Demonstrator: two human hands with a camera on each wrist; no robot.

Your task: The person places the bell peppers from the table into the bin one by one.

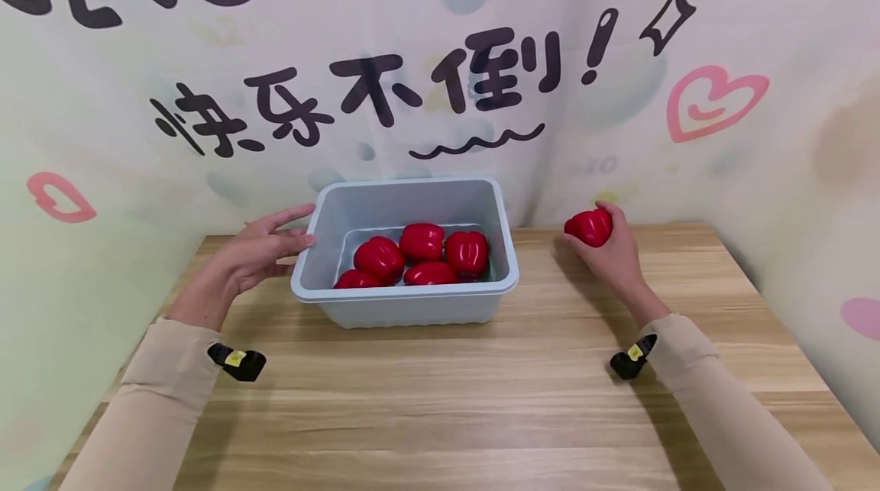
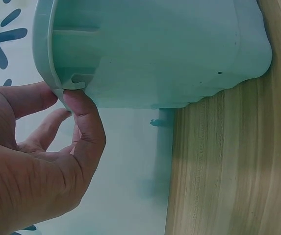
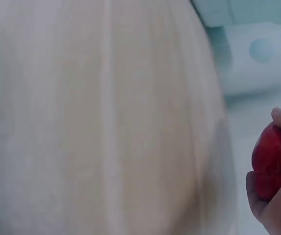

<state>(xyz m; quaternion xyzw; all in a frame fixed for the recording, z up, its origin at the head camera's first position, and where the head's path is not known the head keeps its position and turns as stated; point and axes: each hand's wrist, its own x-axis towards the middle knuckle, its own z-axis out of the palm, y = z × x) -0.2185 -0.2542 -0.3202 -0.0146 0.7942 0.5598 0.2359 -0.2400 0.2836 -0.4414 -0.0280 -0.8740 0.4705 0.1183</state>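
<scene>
A pale blue-grey plastic bin [image 1: 412,311] stands on the table's far part, with several glossy red bell peppers [image 1: 380,259] lying inside. My left hand [image 1: 264,253] is at the bin's left side; in the left wrist view, its thumb and a finger pinch the rim of the bin [image 2: 155,54]. To the right of the bin, my right hand [image 1: 619,256] grips another red bell pepper [image 1: 589,227], held above the table's far edge. The right wrist view catches this pepper [image 3: 272,156] at its right border, between thumb and fingers, partly cut off.
The wood-grain table [image 1: 412,407] stretches in front of the bin. Close behind it hangs a pale printed cloth [image 1: 605,140] with black lettering and pink hearts. A small black camera [image 1: 237,361] sits at the left cuff, another [image 1: 632,357] at the right.
</scene>
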